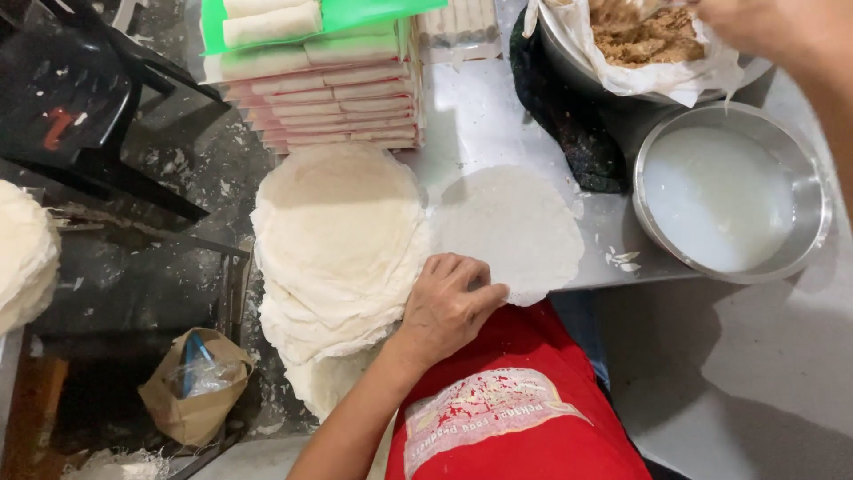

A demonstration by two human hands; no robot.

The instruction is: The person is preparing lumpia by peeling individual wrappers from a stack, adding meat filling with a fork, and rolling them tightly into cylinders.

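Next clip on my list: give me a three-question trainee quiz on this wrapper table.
1. True or false: the left hand rests on the near edge of the single wrapper spread on the metal table.
2. Which side of the single wrapper is the wrapper stack on? A) image left B) image right
3. Fill in: the right hand is over the lined bowl of brown ____.

Key: 1 true. 2 A. 3 filling; the steel bowl of white liquid sits nearer, and finished rolls are stacked behind the wrappers.
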